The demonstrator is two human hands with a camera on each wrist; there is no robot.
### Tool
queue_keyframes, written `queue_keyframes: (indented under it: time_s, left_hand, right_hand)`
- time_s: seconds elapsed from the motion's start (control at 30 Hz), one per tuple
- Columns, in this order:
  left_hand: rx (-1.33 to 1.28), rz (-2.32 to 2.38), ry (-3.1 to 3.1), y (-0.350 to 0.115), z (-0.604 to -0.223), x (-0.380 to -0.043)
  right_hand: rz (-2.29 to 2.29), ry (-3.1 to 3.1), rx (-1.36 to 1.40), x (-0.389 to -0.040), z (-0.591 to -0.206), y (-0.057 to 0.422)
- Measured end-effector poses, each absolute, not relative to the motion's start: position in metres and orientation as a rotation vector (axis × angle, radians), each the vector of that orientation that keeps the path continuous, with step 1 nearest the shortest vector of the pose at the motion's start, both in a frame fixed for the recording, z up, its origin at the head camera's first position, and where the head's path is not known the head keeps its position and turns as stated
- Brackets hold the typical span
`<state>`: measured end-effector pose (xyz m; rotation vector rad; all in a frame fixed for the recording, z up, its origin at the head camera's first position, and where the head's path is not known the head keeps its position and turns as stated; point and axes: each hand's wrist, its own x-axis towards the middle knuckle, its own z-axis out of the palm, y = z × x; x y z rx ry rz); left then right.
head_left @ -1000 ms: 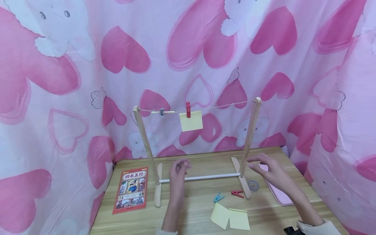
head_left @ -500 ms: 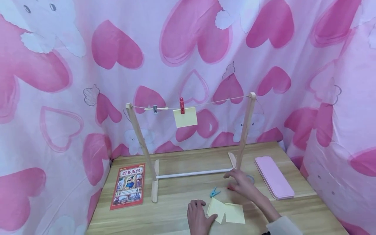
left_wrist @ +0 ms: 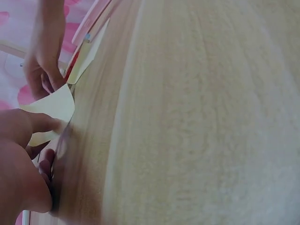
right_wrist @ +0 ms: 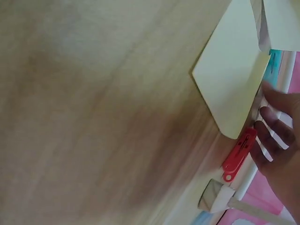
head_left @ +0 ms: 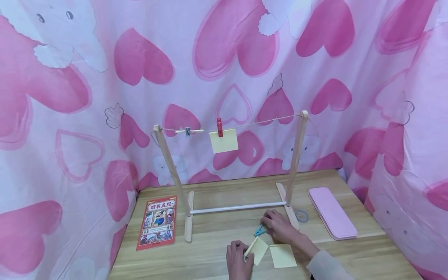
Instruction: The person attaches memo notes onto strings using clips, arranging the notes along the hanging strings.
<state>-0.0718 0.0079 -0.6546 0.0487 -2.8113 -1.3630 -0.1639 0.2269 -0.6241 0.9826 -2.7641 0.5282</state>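
Note:
My left hand point(head_left: 239, 260) pinches a yellow sticky note point(head_left: 259, 252) between thumb and fingers; its near edge is lifted off the table. In the left wrist view the thumb lies over the note point(left_wrist: 56, 105). My right hand point(head_left: 281, 229) has its thumb and fingertips at the handle end of a blue clothespin point(head_left: 259, 231), which lies on the table just beyond the note. A second yellow sticky note point(head_left: 282, 256) lies flat below the right wrist. Beside the right fingers, a red clothespin point(right_wrist: 240, 154) shows in the right wrist view; the hand hides it in the head view.
A wooden stand with two posts point(head_left: 297, 155) carries a string. On the string hang a yellow note point(head_left: 225, 143) under a red clothespin point(head_left: 219, 127) and a small grey clip point(head_left: 188, 132). A red booklet point(head_left: 157, 223), tape roll point(head_left: 301, 216) and pink case point(head_left: 332, 213) lie around it.
Both hands have come down to the notes and clothespins in front of the stand. The left hand has taken hold of the left note and raised its edge; the right has moved left to the blue clothespin.

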Motion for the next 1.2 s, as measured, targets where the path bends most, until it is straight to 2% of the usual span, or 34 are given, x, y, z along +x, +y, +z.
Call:
queue_keyframes:
  time_s: [0.13,0.37,0.47,0.63,0.73,0.83,0.97,1.2]
  left_hand:
    - [0.1,-1.475,-2.744,0.007,-0.653,-0.072]
    - [0.239,-1.718,-2.515,0.008,-0.644,-0.069]
    - [0.261,-1.703,-2.406,0.013,-0.646,-0.068]
    - [0.153,-1.711,-2.19,0.02,-0.648,-0.073]
    - [0.198,-1.847,-2.169,0.016,-0.623,-0.084]
    - [0.276,-1.96,-2.198,0.013,-0.576,-0.1]
    - [0.147,-2.034,-2.104,0.017,-0.515,-0.129]
    - [-0.061,-2.103,-1.892,0.034,-0.421,-0.173]
  right_hand:
    - [0.737,-2.743,0.928,-0.163,-0.629,0.233]
    - [1.644,-2.721,0.58,-0.16,-0.611,0.24]
    - [1.773,-2.684,0.563,-0.158,-0.601,0.243]
    - [1.819,-2.634,0.602,-0.157,-0.579,0.25]
    - [1.76,-2.591,0.583,-0.161,-0.55,0.258]
    - [1.586,-2.552,0.558,-0.166,-0.504,0.267]
    - [1.467,-2.444,0.529,-0.17,-0.436,0.27]
    - [1.376,-2.214,0.633,-0.17,-0.351,0.266]
